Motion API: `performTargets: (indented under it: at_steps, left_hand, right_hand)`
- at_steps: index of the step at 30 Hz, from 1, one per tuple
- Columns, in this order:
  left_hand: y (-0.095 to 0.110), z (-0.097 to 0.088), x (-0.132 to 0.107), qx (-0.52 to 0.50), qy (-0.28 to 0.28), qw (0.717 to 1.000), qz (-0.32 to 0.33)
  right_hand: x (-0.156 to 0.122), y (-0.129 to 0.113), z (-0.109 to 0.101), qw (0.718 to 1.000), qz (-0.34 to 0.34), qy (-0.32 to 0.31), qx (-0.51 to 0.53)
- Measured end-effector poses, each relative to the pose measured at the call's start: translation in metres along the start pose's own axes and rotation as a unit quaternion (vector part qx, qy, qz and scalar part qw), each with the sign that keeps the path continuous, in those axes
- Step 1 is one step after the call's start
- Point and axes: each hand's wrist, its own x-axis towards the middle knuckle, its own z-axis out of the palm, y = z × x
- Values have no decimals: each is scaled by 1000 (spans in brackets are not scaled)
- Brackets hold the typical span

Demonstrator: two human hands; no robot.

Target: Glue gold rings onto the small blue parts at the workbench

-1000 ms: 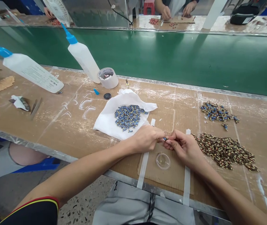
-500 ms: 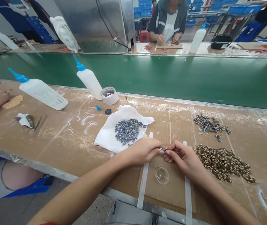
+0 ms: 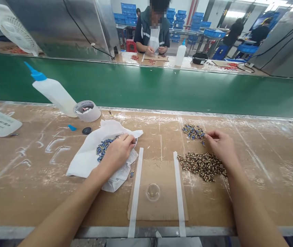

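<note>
Mostly blue pieces (image 3: 102, 149), tiny, yellow-flecked, heaped

A glossy brown desk (image 3: 213, 206) runs along a long green strip (image 3: 146, 85). Beyond it stand a metal cabinet (image 3: 48, 20) at left, a red stool (image 3: 131, 45) and stacked blue crates (image 3: 128, 12). Bright ceiling lights (image 3: 291, 6) glow at upper right.

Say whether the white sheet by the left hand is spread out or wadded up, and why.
Spread out, though creased: the white sheet lies open on the table, blue pieces resting on it.
</note>
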Motion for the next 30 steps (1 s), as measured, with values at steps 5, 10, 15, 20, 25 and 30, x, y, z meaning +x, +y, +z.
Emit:
performTargets:
  at_steps: [5,10,15,20,25,30]
  left_hand:
    - [5,3,-3,80,-19,997,6]
    - [3,-5,-9,-25,16,999,37]
    - [8,-8,-13,-229,39,973,5]
    - [18,9,-16,-387,-26,922,-12]
    - [27,14,-19,-441,-70,895,-2]
    - [32,14,-21,-505,-117,855,-16]
  right_hand:
    - [1,-1,2,999,7,25,26]
    - [-21,-37,7,992,-9,22,123]
    - [-74,-97,15,929,-118,-255,240]
    - [-109,-120,25,827,-177,-491,212]
    - [-122,-123,36,807,-178,-529,193]
    - [-125,-125,40,799,-205,-516,230]
